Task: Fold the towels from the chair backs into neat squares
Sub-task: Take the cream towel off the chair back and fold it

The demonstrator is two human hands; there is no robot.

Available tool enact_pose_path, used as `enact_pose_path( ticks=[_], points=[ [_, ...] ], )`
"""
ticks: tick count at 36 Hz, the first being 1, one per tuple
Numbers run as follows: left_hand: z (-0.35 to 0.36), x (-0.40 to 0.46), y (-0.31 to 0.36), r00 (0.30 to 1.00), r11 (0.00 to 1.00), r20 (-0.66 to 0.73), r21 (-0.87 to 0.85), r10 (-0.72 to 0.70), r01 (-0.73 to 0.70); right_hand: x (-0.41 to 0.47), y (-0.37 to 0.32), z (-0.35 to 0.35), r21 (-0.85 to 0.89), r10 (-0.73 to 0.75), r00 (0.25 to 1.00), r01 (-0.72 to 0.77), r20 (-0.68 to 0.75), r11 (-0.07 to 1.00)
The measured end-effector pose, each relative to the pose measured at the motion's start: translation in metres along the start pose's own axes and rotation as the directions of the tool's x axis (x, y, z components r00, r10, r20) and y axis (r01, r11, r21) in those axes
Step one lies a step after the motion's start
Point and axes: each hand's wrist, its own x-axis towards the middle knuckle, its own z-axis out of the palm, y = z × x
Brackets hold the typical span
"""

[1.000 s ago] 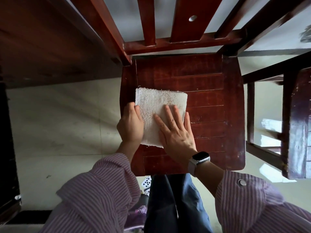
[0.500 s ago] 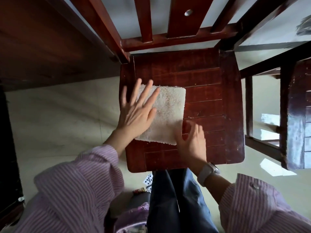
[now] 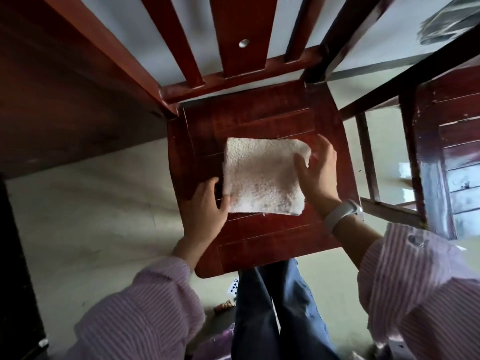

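A cream terry towel (image 3: 262, 178), folded into a thick square, lies on the red-brown wooden chair seat (image 3: 259, 240). My left hand (image 3: 205, 206) is at the towel's left edge, near the lower corner, with its thumb on the cloth and its fingers curled against the side. At the right edge, my right hand (image 3: 319, 175) has its thumb on top of the towel and its fingers behind the edge. The upper right corner there is slightly raised and blurred.
The chair's back slats (image 3: 239, 48) rise just beyond the seat. A second wooden chair (image 3: 436, 152) stands close on the right, and a dark table (image 3: 65, 87) is on the left. A playing card (image 3: 233, 287) and small litter lie on the floor by my legs.
My left hand slid from lying flat on the towel to its left edge. My right hand moved up from the seat's front to take the towel's right edge.
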Motion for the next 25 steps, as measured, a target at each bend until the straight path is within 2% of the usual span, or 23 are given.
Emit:
enact_pose_path(
  ticks=[3,5,7,9,11,12,14,16,17,19,21,22,23,25],
  points=[
    [0.004,-0.006,0.008,0.981,0.999,-0.188,0.017,0.043,-0.040,-0.008,0.003,0.000,-0.100,-0.092,0.994,0.085,-0.060,0.991],
    [0.006,-0.004,0.017,0.960,0.987,-0.240,0.105,0.147,-0.125,-0.023,0.008,0.003,-0.269,-0.239,0.971,0.233,0.010,0.934],
    [0.009,-0.002,0.025,0.944,0.938,-0.141,0.230,0.297,-0.261,-0.039,0.022,0.010,-0.453,-0.342,0.919,0.394,0.196,0.800],
    [0.016,0.002,0.025,0.936,0.893,0.020,0.290,0.353,-0.343,-0.050,0.040,0.016,-0.535,-0.287,0.882,0.458,0.373,0.710],
    [0.020,0.005,0.019,0.946,0.908,0.121,0.268,0.301,-0.323,-0.055,0.056,0.020,-0.522,-0.218,0.872,0.444,0.437,0.728],
    [0.021,0.007,0.017,0.948,0.920,0.122,0.235,0.293,-0.314,-0.055,0.060,0.018,-0.478,-0.212,0.868,0.434,0.449,0.764],
    [0.020,0.011,0.017,0.937,0.928,0.035,0.131,0.347,-0.348,-0.052,0.055,0.013,-0.328,-0.264,0.871,0.413,0.415,0.850],
    [0.016,0.015,0.021,0.933,0.937,-0.104,-0.009,0.346,-0.348,-0.048,0.046,0.009,-0.187,-0.306,0.922,0.352,0.237,0.917],
    [0.014,0.017,0.025,0.946,0.950,-0.158,-0.089,0.283,-0.299,-0.045,0.043,0.008,-0.134,-0.250,0.960,0.267,0.127,0.955],
    [0.009,0.022,0.030,0.982,0.959,-0.177,-0.263,0.058,-0.104,-0.038,0.036,0.008,0.008,-0.020,1.000,0.020,-0.019,1.000],
    [0.005,0.029,0.034,0.982,0.918,-0.092,-0.377,-0.166,0.120,-0.028,0.029,0.008,0.088,0.268,0.963,-0.265,-0.023,0.960],
    [0.004,0.033,0.036,0.975,0.909,-0.057,-0.377,-0.215,0.178,-0.022,0.027,0.008,0.086,0.358,0.934,-0.357,0.000,0.930],
    [0.002,0.036,0.038,0.973,0.912,-0.038,-0.358,-0.226,0.198,-0.018,0.027,0.010,0.067,0.397,0.917,-0.398,0.025,0.915],
    [0.002,0.039,0.040,0.975,0.920,0.001,-0.332,-0.220,0.208,-0.013,0.026,0.012,0.049,0.384,0.923,-0.385,0.025,0.922]
  ],
)
